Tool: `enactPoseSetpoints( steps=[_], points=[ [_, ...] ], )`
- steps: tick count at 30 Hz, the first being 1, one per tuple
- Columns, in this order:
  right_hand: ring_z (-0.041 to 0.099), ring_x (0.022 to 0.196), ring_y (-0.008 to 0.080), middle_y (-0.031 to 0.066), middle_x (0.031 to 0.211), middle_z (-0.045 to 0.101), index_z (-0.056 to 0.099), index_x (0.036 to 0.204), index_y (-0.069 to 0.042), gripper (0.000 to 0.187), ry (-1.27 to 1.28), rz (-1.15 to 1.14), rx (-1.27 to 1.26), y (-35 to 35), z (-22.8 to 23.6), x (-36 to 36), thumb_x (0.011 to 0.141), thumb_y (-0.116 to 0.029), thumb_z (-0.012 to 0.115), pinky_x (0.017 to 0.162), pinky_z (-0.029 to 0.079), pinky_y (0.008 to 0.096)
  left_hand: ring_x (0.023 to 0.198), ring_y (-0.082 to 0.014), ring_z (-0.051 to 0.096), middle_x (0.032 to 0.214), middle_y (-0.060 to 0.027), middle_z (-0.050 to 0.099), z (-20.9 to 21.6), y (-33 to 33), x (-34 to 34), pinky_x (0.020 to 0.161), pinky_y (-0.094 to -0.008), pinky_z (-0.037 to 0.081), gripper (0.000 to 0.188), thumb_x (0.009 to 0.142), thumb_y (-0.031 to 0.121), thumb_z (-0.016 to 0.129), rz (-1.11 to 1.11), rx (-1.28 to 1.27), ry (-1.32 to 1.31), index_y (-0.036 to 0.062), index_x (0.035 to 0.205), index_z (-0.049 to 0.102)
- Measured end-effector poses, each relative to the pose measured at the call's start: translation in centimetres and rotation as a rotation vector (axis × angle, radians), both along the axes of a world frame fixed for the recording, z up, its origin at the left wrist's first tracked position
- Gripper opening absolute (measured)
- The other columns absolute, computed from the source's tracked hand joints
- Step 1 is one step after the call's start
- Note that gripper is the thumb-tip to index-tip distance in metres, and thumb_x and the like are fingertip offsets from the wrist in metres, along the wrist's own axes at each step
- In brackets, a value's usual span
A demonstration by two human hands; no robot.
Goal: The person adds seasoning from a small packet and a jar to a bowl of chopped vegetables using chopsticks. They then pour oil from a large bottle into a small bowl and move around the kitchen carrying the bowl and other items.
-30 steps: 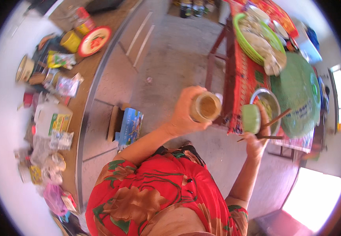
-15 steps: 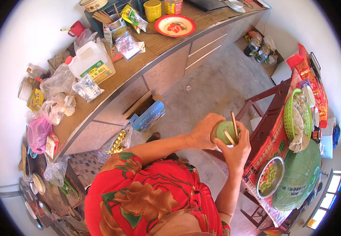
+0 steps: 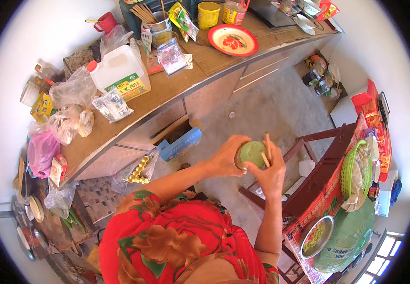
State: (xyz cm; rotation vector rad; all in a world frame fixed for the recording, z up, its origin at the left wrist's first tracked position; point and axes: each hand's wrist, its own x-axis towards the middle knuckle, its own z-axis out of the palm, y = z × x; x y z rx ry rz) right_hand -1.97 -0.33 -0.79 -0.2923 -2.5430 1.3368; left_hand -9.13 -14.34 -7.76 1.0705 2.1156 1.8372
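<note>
Running along the left is a brown wooden counter (image 3: 186, 80) crowded with clutter: a pink plastic bag (image 3: 41, 152), a white plastic jug with a red cap (image 3: 119, 71), clear packets, a yellow tin (image 3: 208, 14) and a red-and-white painted plate (image 3: 233, 39). Held over the grey concrete floor (image 3: 271, 109), in front of a red floral shirt (image 3: 181, 241), the left hand (image 3: 224, 155) is wrapped around the side of a small round jar with a green lid (image 3: 252, 154). Just beside it, the right hand (image 3: 270, 171) presses on the green lid while clamping a pair of wooden chopsticks (image 3: 265, 150) against it. Farther right stands a dark red wooden table (image 3: 325, 165) bearing a green plastic basket (image 3: 349, 173), a metal bowl of greens (image 3: 316, 236) and a green mesh food cover (image 3: 351, 239).
</note>
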Motion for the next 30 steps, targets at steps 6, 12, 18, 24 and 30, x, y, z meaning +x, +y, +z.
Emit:
enactPoseSetpoints(
  steps=[6, 12, 18, 24, 30],
  points=[
    [0.058, 0.091, 0.0323, 0.0139, 0.106, 0.055, 0.041, 0.116, -0.005, 0.076, -0.059, -0.105, 0.166, -4.5, -1.1, -6.5, 0.056, -0.029, 0.082, 0.075, 0.048, 0.0401, 0.104, -0.0322, 0.046, 0.110, -0.0148, 0.048, -0.9, -2.6, -4.3, 0.089, -0.0391, 0.038, 0.076, 0.050, 0.014, 0.077, 0.204, -0.054, 0.058, 0.0039, 0.117, 0.043],
    [0.055, 0.103, 0.0235, 0.0108, 0.119, 0.052, 0.041, 0.128, -0.002, 0.082, -0.002, 0.224, -0.426, -4.0, -1.9, -9.5, 0.058, -0.017, 0.081, 0.087, 0.047, 0.0331, 0.103, -0.0313, 0.046, 0.110, -0.0144, 0.048, -0.7, -5.1, -8.9, 0.088, -0.0383, 0.039, 0.077, 0.050, 0.014, 0.077, 0.009, -0.025, -0.104, 0.0032, 0.117, 0.043],
    [0.057, 0.094, 0.0259, 0.0119, 0.102, 0.056, 0.048, 0.115, 0.001, 0.072, -0.068, -0.074, -0.058, -6.1, -2.3, -11.6, 0.057, -0.022, 0.084, 0.079, 0.046, 0.0331, 0.102, -0.0359, 0.046, 0.110, -0.0152, 0.049, -1.6, -4.4, -9.5, 0.087, -0.0413, 0.040, 0.074, 0.051, 0.010, 0.077, 0.209, -0.077, -0.035, 0.0055, 0.116, 0.043],
    [0.054, 0.100, 0.0233, 0.0112, 0.109, 0.053, 0.043, 0.122, -0.002, 0.077, 0.070, -0.131, -0.388, -7.1, -1.8, -12.4, 0.057, -0.016, 0.084, 0.085, 0.046, 0.0350, 0.102, -0.0366, 0.047, 0.108, -0.0157, 0.050, -1.1, -3.8, -10.6, 0.087, -0.0414, 0.040, 0.073, 0.050, 0.012, 0.078, 0.299, -0.032, 0.050, 0.0055, 0.114, 0.044],
    [0.055, 0.099, 0.0184, 0.0094, 0.110, 0.053, 0.043, 0.121, -0.002, 0.072, -0.071, 0.129, -0.713, -3.6, -1.2, -12.1, 0.060, -0.009, 0.081, 0.086, 0.047, 0.0318, 0.101, -0.0357, 0.047, 0.107, -0.0154, 0.051, -0.4, -4.0, -10.8, 0.086, -0.0413, 0.040, 0.075, 0.049, 0.013, 0.078, 0.103, 0.026, -0.070, 0.0055, 0.115, 0.043]
  ],
)
